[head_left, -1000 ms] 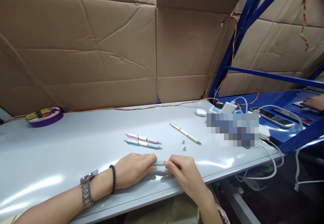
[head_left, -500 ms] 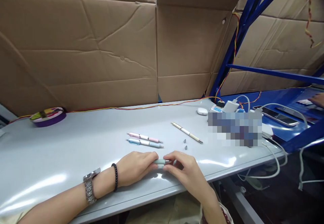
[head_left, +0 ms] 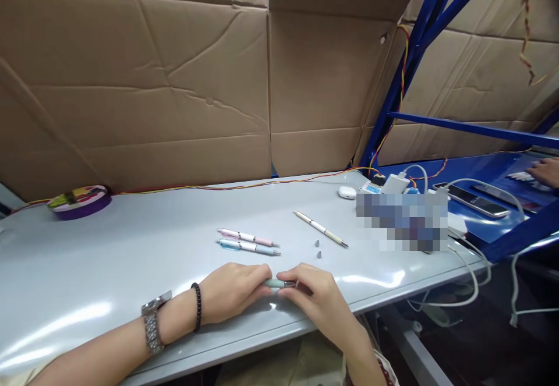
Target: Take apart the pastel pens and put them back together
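Between my hands, a pale green pen [head_left: 275,283] lies level just above the table's front part. My left hand [head_left: 233,293] is closed around its barrel, most of which is hidden in the fingers. At the other end, the thumb and fingers of my right hand [head_left: 317,293] pinch the silver tip. Beyond the hands lie a pink-and-white pen [head_left: 248,237] and a blue-and-white pen [head_left: 248,247], side by side. To their right rests a cream-and-white pen [head_left: 321,229] at a slant. Two small grey cone-shaped pieces, one nearer [head_left: 319,254] and one farther [head_left: 317,244], sit beside it.
A purple-rimmed round container [head_left: 81,202] stands at the table's back left. A white earphone case [head_left: 347,192], chargers [head_left: 395,183], white cables and a blurred-out patch occupy the right. Blue frame bars [head_left: 395,92] rise there. Another person's hand [head_left: 545,172] shows at the far right, beyond phones [head_left: 471,199].
Both hands keep their hold on the green pen; the right fingers have shifted slightly at its tip. The whole view has moved a little.
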`<state>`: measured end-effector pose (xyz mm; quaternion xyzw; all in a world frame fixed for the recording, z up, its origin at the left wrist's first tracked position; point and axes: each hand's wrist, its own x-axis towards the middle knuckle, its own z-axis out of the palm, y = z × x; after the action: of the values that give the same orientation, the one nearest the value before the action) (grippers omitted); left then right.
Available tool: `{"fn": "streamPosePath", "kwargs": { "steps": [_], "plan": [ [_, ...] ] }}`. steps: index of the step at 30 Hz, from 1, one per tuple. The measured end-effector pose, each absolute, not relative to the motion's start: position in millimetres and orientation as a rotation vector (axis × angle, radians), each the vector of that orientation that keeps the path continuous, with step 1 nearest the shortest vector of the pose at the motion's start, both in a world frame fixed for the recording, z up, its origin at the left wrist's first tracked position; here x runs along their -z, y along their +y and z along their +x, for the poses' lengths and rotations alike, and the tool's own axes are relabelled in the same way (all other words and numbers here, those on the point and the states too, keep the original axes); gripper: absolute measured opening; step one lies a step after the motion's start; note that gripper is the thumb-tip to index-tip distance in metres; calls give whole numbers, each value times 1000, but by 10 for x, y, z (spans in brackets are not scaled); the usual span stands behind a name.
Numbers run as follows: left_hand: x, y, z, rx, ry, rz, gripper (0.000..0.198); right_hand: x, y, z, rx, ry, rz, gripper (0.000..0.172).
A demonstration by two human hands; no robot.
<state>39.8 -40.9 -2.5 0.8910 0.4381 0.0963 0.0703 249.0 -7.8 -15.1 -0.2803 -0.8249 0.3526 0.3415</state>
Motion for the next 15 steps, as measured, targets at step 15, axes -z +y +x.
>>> {"fn": "streamPosePath", "kwargs": {
  "steps": [15],
  "plan": [
    [17,-455,408,-583,1112,2668,21,109,-238,2393,-1359,-1769,-626,19]
  ]
}}
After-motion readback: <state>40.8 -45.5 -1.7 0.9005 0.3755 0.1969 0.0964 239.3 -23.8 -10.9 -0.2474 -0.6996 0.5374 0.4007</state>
